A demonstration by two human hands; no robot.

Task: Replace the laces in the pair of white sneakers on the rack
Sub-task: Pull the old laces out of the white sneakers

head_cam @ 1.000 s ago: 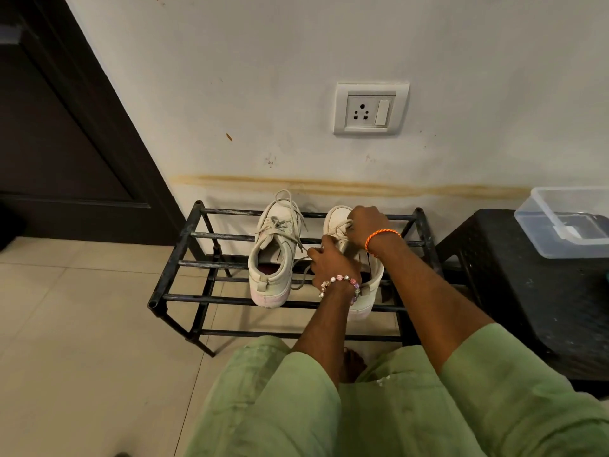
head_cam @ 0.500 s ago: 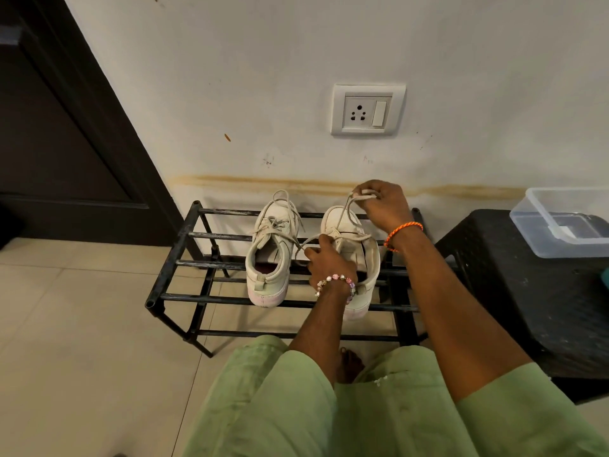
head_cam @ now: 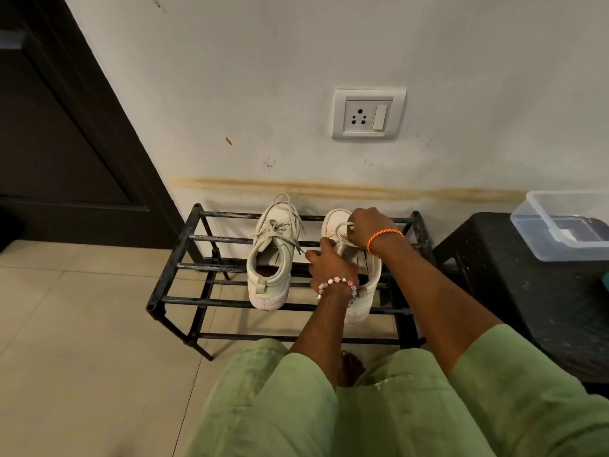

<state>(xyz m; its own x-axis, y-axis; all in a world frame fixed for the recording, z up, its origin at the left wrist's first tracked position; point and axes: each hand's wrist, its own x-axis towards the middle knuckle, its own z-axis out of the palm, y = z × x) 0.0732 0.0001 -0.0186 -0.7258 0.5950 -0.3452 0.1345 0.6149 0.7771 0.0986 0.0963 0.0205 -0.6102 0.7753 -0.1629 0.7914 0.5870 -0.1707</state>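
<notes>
The pair of white sneakers is stood on the top bars of the black rack (head_cam: 184, 255), toes toward the wall. The right sneaker (head_cam: 357, 301) is being worked on with both hands. The right hand (head_cam: 370, 225) is laid over its forefoot, fingers curled down, and a loop of the old lace (head_cam: 344, 227) is pinched there. The left hand (head_cam: 329, 265) is closed over the tongue and collar nearer the person, and the shoe appears to be steadied by it; whether a lace strand is also caught in its fingers cannot be told, since the fingertips are hidden.

Just left of the left hand, the left sneaker (head_cam: 272, 258) is untouched, its lace threaded through the eyelets and loosely knotted, with ends trailing over the side.

Judged from this, the task is at an early stage: 1 shoe is being unlaced, and the other has not been started. No replacement laces are to be seen near the hands. Well to the right of the right hand, a clear plastic box (head_cam: 566, 225) is set on a dark stool (head_cam: 514, 291); its contents cannot be made out. Still to be done: 2 old laces removed and 2 new ones threaded.
</notes>
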